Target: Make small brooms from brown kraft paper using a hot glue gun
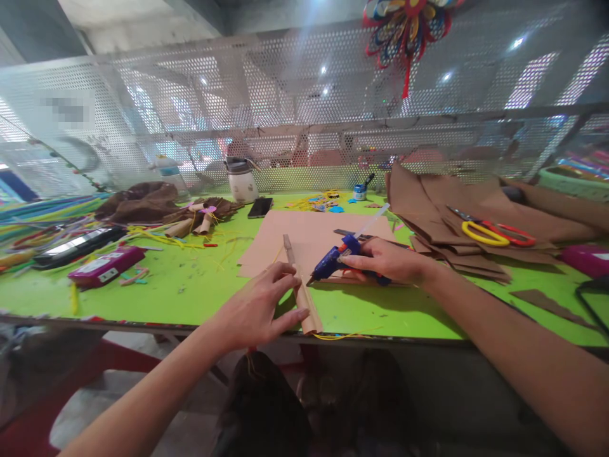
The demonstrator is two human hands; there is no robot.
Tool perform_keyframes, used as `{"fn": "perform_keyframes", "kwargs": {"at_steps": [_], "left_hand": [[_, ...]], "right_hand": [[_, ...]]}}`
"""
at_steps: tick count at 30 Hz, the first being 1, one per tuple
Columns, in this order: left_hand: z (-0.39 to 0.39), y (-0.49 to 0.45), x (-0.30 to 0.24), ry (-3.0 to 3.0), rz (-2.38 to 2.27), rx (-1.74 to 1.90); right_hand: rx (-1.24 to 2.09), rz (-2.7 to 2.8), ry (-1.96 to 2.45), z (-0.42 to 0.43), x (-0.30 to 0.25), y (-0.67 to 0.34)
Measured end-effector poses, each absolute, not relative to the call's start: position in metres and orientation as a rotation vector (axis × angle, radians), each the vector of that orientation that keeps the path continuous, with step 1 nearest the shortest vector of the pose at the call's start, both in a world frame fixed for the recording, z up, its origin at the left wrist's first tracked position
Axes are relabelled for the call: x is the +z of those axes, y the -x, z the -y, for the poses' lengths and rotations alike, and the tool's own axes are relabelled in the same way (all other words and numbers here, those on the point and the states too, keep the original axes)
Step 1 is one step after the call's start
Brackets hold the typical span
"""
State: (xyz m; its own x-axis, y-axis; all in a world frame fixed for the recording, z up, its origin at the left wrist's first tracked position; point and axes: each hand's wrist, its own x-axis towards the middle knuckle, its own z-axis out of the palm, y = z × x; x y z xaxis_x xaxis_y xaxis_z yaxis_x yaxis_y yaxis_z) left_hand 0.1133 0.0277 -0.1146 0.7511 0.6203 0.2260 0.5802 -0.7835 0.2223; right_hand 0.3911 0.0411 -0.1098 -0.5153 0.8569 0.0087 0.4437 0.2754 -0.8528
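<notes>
My right hand (387,259) is closed around a blue hot glue gun (328,261), with a clear glue stick (373,219) jutting from its back end. The gun's nozzle points down and left, close to a rolled brown paper tube (307,310). On that tube rests my left hand (261,304), fingers on its upper side and thumb nearer the table edge, gripping it against the table. Part of the roll is hidden under the fingers. Sheets of light brown paper (285,228) lie flat behind both hands. A thin dark strip (394,242) runs partly behind the glue gun.
Folded brown paper (428,209) is piled at right, with yellow-and-red-handled scissors (485,233) on top. At left are a purple box (107,265), short paper rolls (181,227) and yellow strings. A white jar (242,183), a phone (260,207) and a perforated panel (285,95) are behind.
</notes>
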Motion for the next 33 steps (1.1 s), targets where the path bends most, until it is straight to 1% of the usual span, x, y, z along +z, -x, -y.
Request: {"fn": "perform_keyframes", "kwargs": {"at_steps": [9, 13, 18, 22, 28, 33], "left_hand": [[-0.027, -0.113, -0.114, -2.793, -0.976, 0.401], [-0.027, -0.114, -0.113, -2.792, -0.979, 0.398], [-0.028, -0.114, -0.113, -2.804, -0.967, 0.391], [-0.027, -0.114, -0.113, -2.808, -0.965, 0.395], [-0.027, -0.113, -0.113, -2.805, -0.958, 0.415], [-0.028, -0.114, -0.114, -2.807, -0.962, 0.421]], "right_hand": [[1.244, 2.162, 1.099, -0.034, -0.105, -0.400], [1.232, 2.188, 1.099, -0.034, -0.104, -0.400], [1.176, 2.114, 1.134, -0.039, -0.109, -0.394], [1.214, 2.037, 1.128, -0.040, -0.113, -0.396], [1.289, 2.206, 1.089, -0.036, -0.107, -0.408], [1.250, 2.173, 1.129, -0.037, -0.107, -0.404]]}}
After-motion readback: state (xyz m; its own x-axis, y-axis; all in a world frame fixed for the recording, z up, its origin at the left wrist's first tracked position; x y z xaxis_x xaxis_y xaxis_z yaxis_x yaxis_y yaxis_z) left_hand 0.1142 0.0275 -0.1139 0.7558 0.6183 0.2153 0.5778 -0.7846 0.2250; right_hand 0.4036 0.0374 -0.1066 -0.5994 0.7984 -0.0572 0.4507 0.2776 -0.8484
